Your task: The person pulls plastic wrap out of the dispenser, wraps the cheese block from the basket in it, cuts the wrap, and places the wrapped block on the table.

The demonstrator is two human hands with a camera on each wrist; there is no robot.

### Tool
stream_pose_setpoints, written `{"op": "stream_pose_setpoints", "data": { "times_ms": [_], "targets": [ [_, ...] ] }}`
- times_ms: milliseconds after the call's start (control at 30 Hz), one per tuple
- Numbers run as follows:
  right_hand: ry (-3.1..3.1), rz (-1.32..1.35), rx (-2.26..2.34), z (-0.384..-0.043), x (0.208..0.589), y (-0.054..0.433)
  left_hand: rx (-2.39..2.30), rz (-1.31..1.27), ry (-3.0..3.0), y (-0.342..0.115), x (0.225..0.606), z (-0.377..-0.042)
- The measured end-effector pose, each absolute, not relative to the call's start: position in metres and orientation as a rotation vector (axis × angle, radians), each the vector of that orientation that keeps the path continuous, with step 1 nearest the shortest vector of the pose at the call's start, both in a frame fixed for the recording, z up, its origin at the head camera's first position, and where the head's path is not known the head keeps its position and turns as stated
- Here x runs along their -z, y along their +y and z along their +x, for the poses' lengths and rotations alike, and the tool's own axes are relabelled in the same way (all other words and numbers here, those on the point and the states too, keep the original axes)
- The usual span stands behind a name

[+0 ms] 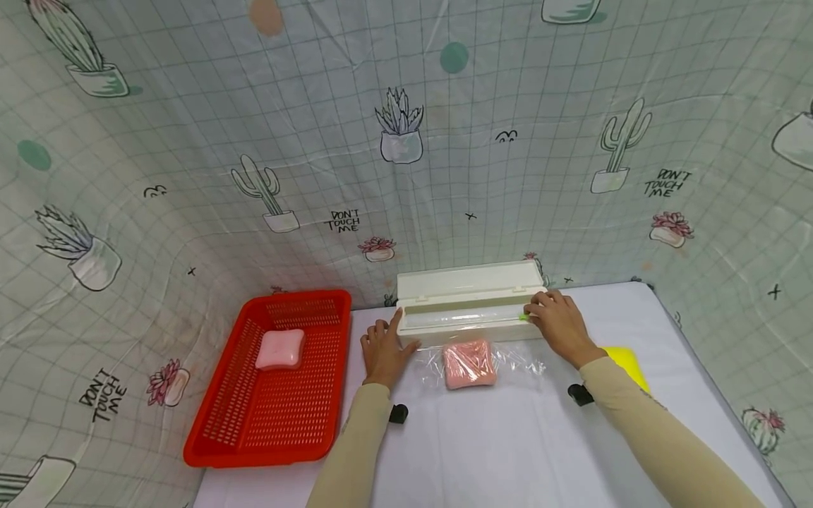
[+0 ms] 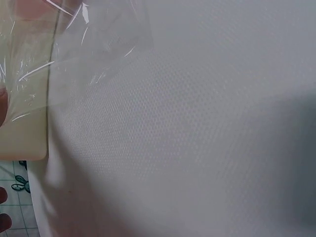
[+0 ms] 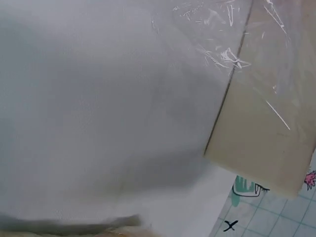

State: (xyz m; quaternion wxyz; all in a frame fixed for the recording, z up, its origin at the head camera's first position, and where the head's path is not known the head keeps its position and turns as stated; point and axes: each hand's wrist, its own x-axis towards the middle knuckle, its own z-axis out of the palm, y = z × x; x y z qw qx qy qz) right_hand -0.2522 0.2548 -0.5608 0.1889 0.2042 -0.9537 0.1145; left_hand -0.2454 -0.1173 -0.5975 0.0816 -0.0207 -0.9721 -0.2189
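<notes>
A long white cling film dispenser (image 1: 473,330) lies with its lid (image 1: 470,281) raised, and a roll of film (image 1: 466,315) shows inside. My left hand (image 1: 384,353) holds the dispenser's left end, thumb at the front and index finger at the end. At the right end my right hand (image 1: 560,326) pinches a small green slide cutter (image 1: 524,317). Clear film hangs from the front over a pink soap-like block (image 1: 469,364) with inward-curved sides. Both wrist views show film over the dispenser's front wall (image 2: 24,138); the right hand's fingertips are out of its wrist view.
A red perforated basket (image 1: 339,381) stands left of the left forearm, with another pink block (image 1: 280,349) inside. Something flat and yellow (image 1: 627,365) lies partly behind the right forearm. A patterned curtain (image 1: 470,176) rises behind the white-covered table (image 1: 495,451).
</notes>
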Motion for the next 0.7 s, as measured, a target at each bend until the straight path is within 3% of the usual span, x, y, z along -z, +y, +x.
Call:
{"op": "stream_pose_setpoints", "data": {
  "times_ms": [700],
  "targets": [
    [-2.667, 0.467, -0.324, -0.242, 0.564, 0.298, 0.706, -0.072, -2.916, -0.116, 0.592, -0.243]
  ]
}}
